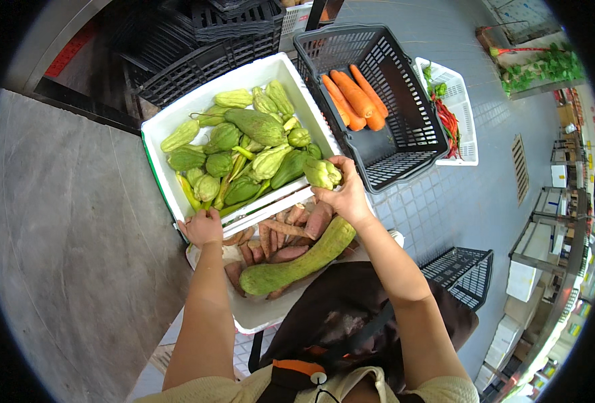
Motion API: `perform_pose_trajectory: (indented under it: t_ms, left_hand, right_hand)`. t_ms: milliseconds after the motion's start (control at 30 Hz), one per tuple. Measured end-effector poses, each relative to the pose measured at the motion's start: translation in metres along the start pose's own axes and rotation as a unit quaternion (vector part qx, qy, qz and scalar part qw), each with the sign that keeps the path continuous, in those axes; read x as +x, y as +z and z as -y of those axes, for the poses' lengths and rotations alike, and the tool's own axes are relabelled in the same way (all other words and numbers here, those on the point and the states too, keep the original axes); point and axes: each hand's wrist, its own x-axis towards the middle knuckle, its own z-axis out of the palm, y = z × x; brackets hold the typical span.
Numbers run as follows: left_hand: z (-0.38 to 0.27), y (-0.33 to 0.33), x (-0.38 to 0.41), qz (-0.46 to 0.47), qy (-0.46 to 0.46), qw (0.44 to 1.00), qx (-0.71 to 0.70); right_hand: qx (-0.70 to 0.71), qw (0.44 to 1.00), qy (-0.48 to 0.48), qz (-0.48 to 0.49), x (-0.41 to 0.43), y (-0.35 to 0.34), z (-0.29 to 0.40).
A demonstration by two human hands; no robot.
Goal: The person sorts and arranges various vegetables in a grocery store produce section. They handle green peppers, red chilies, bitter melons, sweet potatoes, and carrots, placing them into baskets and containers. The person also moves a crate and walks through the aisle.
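My right hand point(347, 194) holds a pale green chayote point(321, 174) by its side, over the right front corner of a white foam box point(162, 174). Many more chayotes point(254, 126) fill this box, with long green peppers point(189, 191) among them. My left hand point(204, 227) is at the box's left front corner, its fingers curled at the rim beside the peppers. Whether it grips the rim or a pepper is hidden. Nearer to me, sweet potatoes point(290, 254) and a long green gourd point(297, 259) lie in another white box point(257, 317).
A black plastic basket point(398, 101) with several carrots point(355, 98) adjoins the foam box. Behind it, a white basket point(466, 111) holds red chillies point(447, 121). Black crates point(217, 55) are stacked at the back. A grey surface point(76, 226) lies left; another black basket point(461, 274) stands right.
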Motion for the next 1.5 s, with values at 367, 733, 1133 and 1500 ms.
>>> perform_pose_trajectory:
  t_ms: [367,733,1133,1500]
  left_hand:
    - [0.0,0.008,-0.002,-0.046,0.018,0.999,-0.009]
    - [-0.007,-0.011,0.001,0.027,0.004,0.999,0.025]
    - [-0.004,-0.017,-0.002,0.039,-0.02,0.999,0.0]
    - [0.001,-0.012,-0.001,-0.019,0.002,0.999,-0.036]
  right_hand:
    - [0.057,0.998,0.022,0.002,-0.035,-0.068,-0.004]
    - [0.116,0.97,0.189,0.104,-0.057,-0.034,-0.008]
    - [0.203,0.943,0.262,-0.006,-0.018,0.008,-0.012]
    - [-0.549,0.798,-0.247,0.037,0.119,0.047,0.019]
